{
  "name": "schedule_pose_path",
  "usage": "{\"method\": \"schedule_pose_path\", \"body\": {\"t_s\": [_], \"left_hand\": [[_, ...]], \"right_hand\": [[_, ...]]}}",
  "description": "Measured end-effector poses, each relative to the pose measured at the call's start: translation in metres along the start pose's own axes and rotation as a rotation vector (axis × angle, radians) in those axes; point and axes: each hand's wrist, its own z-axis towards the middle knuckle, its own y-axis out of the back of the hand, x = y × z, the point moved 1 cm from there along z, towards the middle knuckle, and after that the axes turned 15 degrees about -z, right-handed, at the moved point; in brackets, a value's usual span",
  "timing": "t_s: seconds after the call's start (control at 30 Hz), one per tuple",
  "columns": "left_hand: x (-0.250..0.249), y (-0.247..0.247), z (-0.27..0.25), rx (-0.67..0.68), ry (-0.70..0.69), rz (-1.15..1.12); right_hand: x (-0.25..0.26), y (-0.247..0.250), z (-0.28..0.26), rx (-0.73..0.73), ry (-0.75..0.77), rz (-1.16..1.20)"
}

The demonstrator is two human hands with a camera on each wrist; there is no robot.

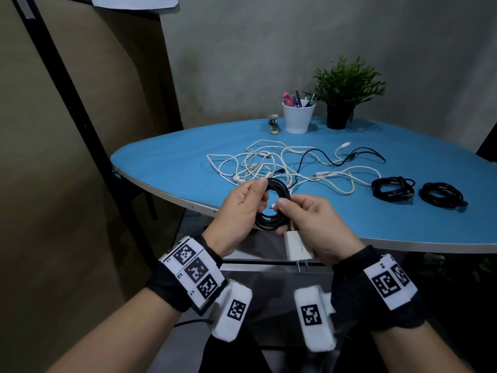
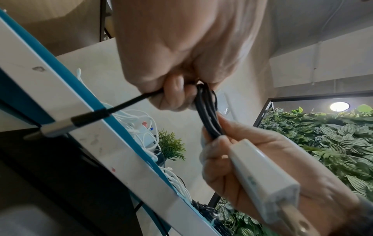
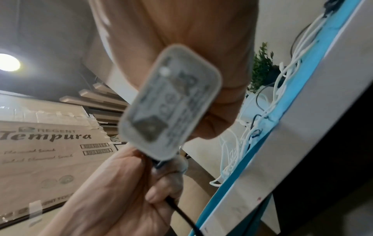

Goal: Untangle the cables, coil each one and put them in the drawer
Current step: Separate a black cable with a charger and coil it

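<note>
In front of the table edge I hold a coiled black cable [image 1: 269, 221] in both hands. My left hand [image 1: 248, 201] grips the coil's left side, thumb on top. My right hand [image 1: 305, 212] pinches the right side and also holds the white plug adapter [image 1: 297, 247], prongs pointing down. The left wrist view shows the black strands [image 2: 207, 111] running from my left hand [image 2: 177, 52] to my right hand [image 2: 232, 153], with a loose metal connector [image 2: 58, 127] sticking out. The adapter's label [image 3: 171, 102] fills the right wrist view. A tangle of white and black cables [image 1: 269, 162] lies on the blue table [image 1: 166, 168].
Two coiled black cables [image 1: 392, 189] [image 1: 442, 196] lie at the table's right. At the back stand a white pen cup [image 1: 298, 117], a potted plant [image 1: 344, 92] and a small stapler-like object [image 1: 273, 124]. Cardboard panels stand to the left.
</note>
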Motion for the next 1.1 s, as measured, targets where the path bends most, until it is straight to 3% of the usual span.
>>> {"method": "schedule_pose_path", "body": {"t_s": [0.13, 0.23, 0.43, 0.6, 0.7, 0.83, 0.97, 1.1], "left_hand": [[-0.001, 0.006, 0.003, 0.027, 0.060, -0.082], [0.000, 0.017, 0.008, 0.000, -0.009, -0.063], [0.004, 0.027, 0.013, 0.025, -0.063, 0.270], [-0.002, 0.032, 0.012, -0.040, -0.284, 0.756], [-0.004, 0.034, 0.014, -0.138, -0.307, 0.657], [-0.007, 0.029, 0.014, -0.206, -0.184, 0.337], [-0.017, 0.024, 0.014, -0.195, -0.035, -0.020], [-0.025, 0.025, 0.014, -0.209, 0.022, -0.251]], "right_hand": [[0.006, 0.006, 0.001, -0.054, -0.029, 0.030], [0.013, 0.018, 0.000, -0.085, -0.061, 0.095], [0.020, 0.031, -0.002, -0.121, -0.080, 0.102], [0.021, 0.029, -0.002, -0.080, -0.062, 0.016], [0.019, 0.024, -0.003, 0.016, -0.022, -0.089], [0.017, 0.019, -0.002, 0.073, 0.021, -0.146], [0.017, 0.020, 0.000, 0.094, 0.015, -0.119], [0.016, 0.020, 0.002, 0.141, 0.016, -0.092]]}}
